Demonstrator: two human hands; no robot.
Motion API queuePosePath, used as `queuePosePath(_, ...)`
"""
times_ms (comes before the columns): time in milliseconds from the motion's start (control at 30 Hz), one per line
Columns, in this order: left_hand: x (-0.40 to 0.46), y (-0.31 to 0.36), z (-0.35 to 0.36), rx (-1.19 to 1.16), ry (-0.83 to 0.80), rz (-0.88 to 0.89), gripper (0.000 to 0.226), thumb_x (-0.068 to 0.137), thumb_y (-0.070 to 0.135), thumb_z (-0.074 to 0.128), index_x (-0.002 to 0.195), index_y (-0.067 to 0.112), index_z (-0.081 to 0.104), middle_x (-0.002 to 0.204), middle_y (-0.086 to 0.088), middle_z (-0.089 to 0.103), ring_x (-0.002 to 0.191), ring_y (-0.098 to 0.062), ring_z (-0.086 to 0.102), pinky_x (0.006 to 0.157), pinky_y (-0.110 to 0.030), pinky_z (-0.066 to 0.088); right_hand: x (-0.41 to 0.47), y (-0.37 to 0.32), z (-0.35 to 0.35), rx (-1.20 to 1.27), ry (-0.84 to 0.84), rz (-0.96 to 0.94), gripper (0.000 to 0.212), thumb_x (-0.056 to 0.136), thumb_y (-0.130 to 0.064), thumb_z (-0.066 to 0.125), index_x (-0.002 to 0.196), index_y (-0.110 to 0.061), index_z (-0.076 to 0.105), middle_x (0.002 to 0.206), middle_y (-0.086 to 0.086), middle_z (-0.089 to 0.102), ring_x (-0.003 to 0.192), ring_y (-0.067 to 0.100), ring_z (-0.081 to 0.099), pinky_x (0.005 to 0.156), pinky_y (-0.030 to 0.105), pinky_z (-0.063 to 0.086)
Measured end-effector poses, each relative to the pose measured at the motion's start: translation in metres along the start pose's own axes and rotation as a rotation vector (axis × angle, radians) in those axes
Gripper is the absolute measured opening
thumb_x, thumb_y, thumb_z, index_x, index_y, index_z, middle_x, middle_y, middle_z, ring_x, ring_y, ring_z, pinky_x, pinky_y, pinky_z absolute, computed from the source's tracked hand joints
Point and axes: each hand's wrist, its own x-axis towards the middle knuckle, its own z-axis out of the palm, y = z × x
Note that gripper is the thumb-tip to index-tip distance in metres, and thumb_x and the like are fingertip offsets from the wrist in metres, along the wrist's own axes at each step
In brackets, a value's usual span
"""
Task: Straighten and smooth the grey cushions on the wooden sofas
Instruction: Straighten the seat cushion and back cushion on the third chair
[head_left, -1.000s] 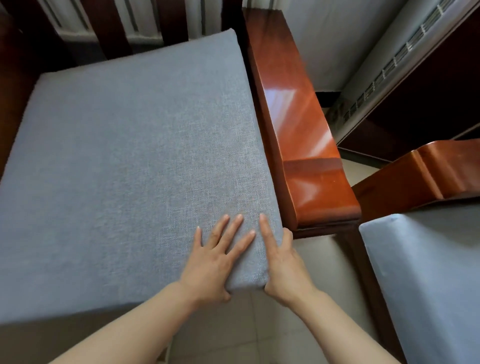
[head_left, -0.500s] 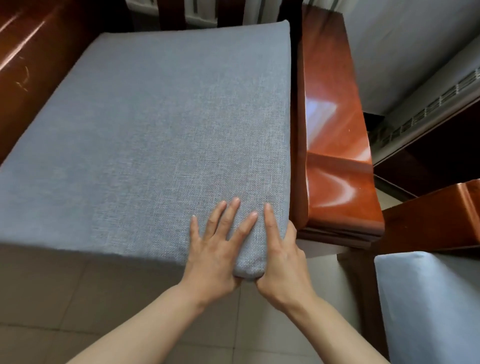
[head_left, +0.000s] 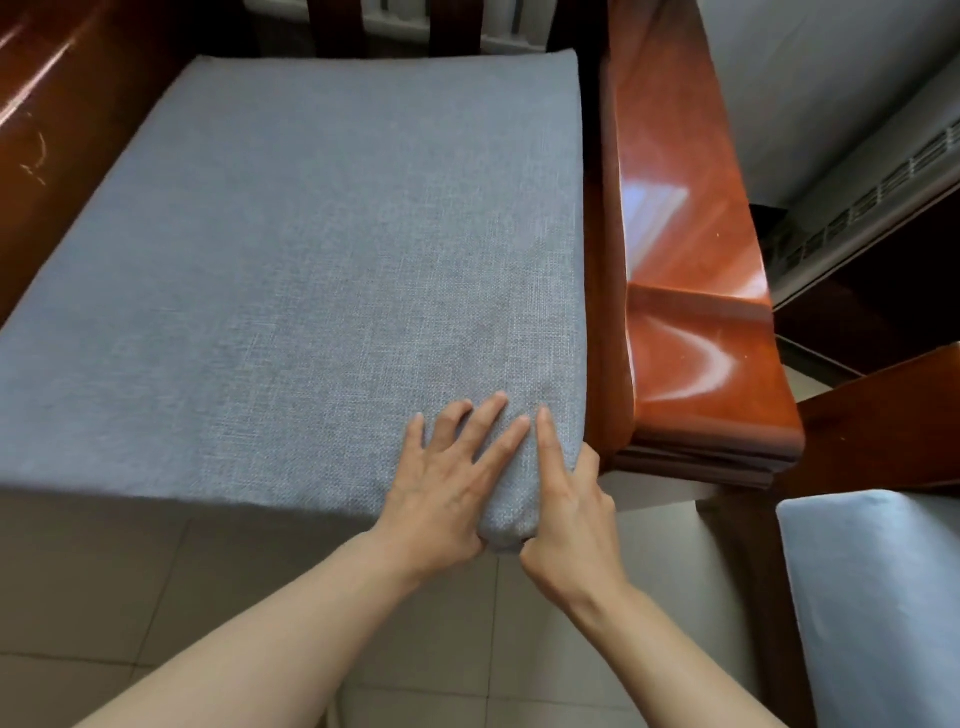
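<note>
Both hands clamp the grey cushion's (head_left: 291, 270) near right corner: left hand (head_left: 441, 493) flat, right hand (head_left: 566, 509) pinching, likely squaring it.

Beige tiled floor (head_left: 519, 649) below, white wall (head_left: 810, 78) top right, long slotted vent strip (head_left: 878, 197) beneath it.

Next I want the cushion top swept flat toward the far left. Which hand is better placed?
Left, probably. The left hand lies flat, fingers spread, on the grey cushion; the right hand is wrapped around its corner by the wooden armrest.
</note>
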Motion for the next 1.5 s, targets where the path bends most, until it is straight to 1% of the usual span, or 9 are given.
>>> queuePosePath(133, 0.001, -0.001, 0.007, 0.087, -0.125, -0.057, 0.107, 0.08, 0.036, 0.066, 0.15, 0.029, -0.015, 0.159, 0.006, -0.014, 0.145, -0.022, 0.0, 0.114, -0.053, 0.01, 0.004, 0.017, 0.02, 0.0, -0.053, 0.05, 0.104, 0.082, -0.005, 0.059, 0.151, -0.022, -0.016, 0.154, 0.012, 0.012, 0.132, 0.033, 0.038, 0.104, 0.032, 0.033)
queuePosePath(267, 0.017, -0.016, 0.018, 0.109, -0.277, -0.107, 0.097, 0.079, 0.041, 0.069, 0.151, 0.023, 0.007, 0.158, 0.006, 0.009, 0.142, -0.02, 0.016, 0.108, -0.05, 0.024, 0.029, 0.0, 0.049, -0.074, -0.262, -0.012, 0.103, 0.082, -0.01, 0.063, 0.151, -0.014, -0.014, 0.158, 0.019, -0.01, 0.146, 0.034, 0.002, 0.117, 0.036, 0.014)
queuePosePath(367, 0.017, -0.03, 0.027, 0.124, -0.416, -0.048, 0.099, 0.077, 0.039, 0.072, 0.151, 0.022, 0.009, 0.158, 0.008, 0.007, 0.141, -0.015, 0.016, 0.106, -0.046, 0.03, 0.044, -0.023, 0.059, -0.149, -0.328, 0.034, 0.097, 0.082, -0.017, 0.066, 0.152, -0.012, -0.001, 0.154, 0.027, -0.013, 0.141, 0.045, 0.0, 0.115, 0.042, 0.017)
queuePosePath(500, 0.004, -0.044, 0.031, 0.092, -0.432, -0.011, 0.096, 0.079, 0.037, 0.071, 0.152, 0.021, 0.009, 0.16, 0.008, -0.002, 0.145, -0.015, 0.006, 0.11, -0.047, 0.025, 0.044, -0.023, 0.051, -0.148, -0.316, 0.057, 0.09, 0.083, -0.011, 0.062, 0.152, -0.017, 0.005, 0.157, 0.019, -0.009, 0.142, 0.038, 0.005, 0.112, 0.039, 0.025)
queuePosePath(700, -0.031, -0.092, 0.02, 0.003, -0.294, -0.239, 0.1, 0.08, 0.04, 0.071, 0.151, 0.024, 0.003, 0.16, 0.003, -0.007, 0.147, -0.017, -0.002, 0.116, -0.05, 0.008, 0.02, -0.039, 0.068, -0.113, -0.068, -0.058, 0.096, 0.082, -0.022, 0.068, 0.153, -0.021, 0.004, 0.159, 0.014, -0.007, 0.147, 0.032, -0.003, 0.117, 0.035, 0.002)
queuePosePath(800, -0.053, -0.135, 0.024, 0.079, -0.243, -0.361, 0.112, 0.077, 0.045, 0.073, 0.151, 0.027, -0.009, 0.158, -0.001, -0.019, 0.147, -0.022, -0.013, 0.115, -0.054, 0.0, 0.022, -0.064, 0.105, -0.178, 0.057, -0.22, 0.112, 0.056, -0.031, 0.087, 0.148, -0.016, 0.025, 0.155, 0.022, 0.019, 0.143, 0.037, 0.015, 0.118, 0.041, 0.007)
queuePosePath(900, -0.074, -0.176, 0.039, 0.126, -0.213, -0.454, 0.125, 0.07, 0.048, 0.078, 0.149, 0.032, -0.017, 0.156, -0.005, -0.027, 0.145, -0.027, -0.017, 0.112, -0.061, 0.0, 0.04, -0.098, 0.149, -0.204, 0.105, -0.332, 0.103, 0.064, -0.045, 0.079, 0.149, -0.018, 0.028, 0.156, 0.02, 0.022, 0.143, 0.035, 0.017, 0.114, 0.049, 0.009)
queuePosePath(1100, -0.085, -0.233, 0.075, 0.137, -0.001, -0.24, 0.137, 0.032, 0.056, 0.089, 0.148, 0.034, 0.021, 0.157, -0.01, 0.02, 0.143, -0.029, 0.019, 0.098, -0.071, 0.027, 0.076, -0.122, 0.201, -0.329, 0.2, -0.34, 0.08, 0.083, -0.065, 0.043, 0.147, -0.019, 0.035, 0.156, 0.016, 0.025, 0.144, 0.036, 0.019, 0.114, 0.055, 0.014)
queuePosePath(1500, -0.037, -0.267, 0.078, 0.111, 0.155, -0.117, 0.13, 0.037, 0.069, 0.083, 0.147, 0.035, 0.023, 0.158, -0.004, 0.018, 0.145, -0.025, 0.019, 0.104, -0.067, 0.02, 0.146, -0.1, 0.195, -0.48, 0.466, -0.625, 0.08, 0.088, -0.072, 0.033, 0.146, -0.017, 0.035, 0.151, 0.022, 0.031, 0.141, 0.042, 0.025, 0.112, 0.057, 0.023)
